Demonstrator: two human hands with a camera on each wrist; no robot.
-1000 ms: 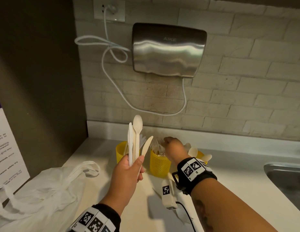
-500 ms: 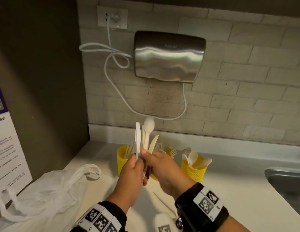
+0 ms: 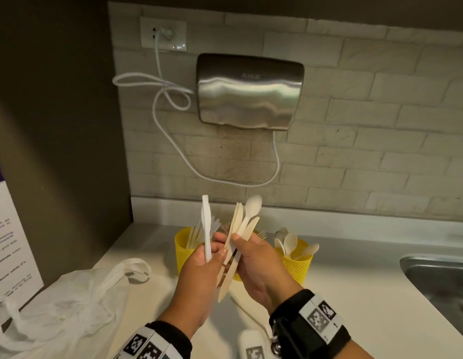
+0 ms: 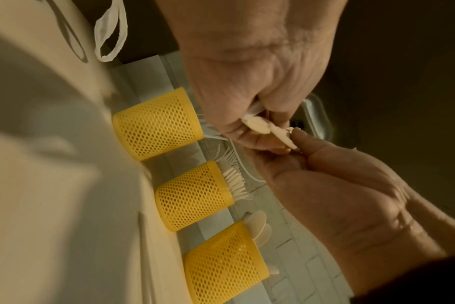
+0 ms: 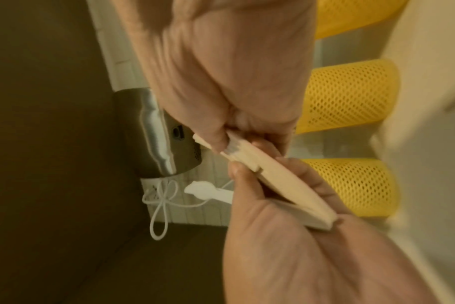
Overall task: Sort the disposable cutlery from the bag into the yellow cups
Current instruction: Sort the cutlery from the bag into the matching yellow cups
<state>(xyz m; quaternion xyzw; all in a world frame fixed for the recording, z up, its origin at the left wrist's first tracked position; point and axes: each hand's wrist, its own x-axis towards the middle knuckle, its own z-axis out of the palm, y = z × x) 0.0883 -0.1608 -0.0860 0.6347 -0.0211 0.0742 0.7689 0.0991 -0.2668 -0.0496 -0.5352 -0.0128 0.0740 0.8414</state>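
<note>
My left hand [image 3: 214, 252] holds a fanned bundle of cutlery upright: a white knife [image 3: 206, 229] on the left and beige cutlery [image 3: 244, 224], a spoon and knives, on the right. My right hand [image 3: 239, 240] pinches the beige cutlery [image 5: 249, 156] just above the left thumb. Behind the hands stand three yellow mesh cups: the left cup [image 3: 183, 252] with knives, the middle cup [image 4: 192, 195] with forks, mostly hidden in the head view, and the right cup [image 3: 297, 265] with spoons. The white plastic bag [image 3: 70, 301] lies crumpled on the counter at the left.
A steel sink [image 3: 442, 278] is set into the counter at the right. A hand dryer [image 3: 251, 92] with a looped white cord hangs on the tiled wall above the cups. A small white device [image 3: 252, 343] lies on the counter below my wrists. A poster [image 3: 7, 242] leans at the far left.
My right hand has left the middle cup and come back to the bundle, where it now pinches the beige pieces. The white knife has spread apart from them.
</note>
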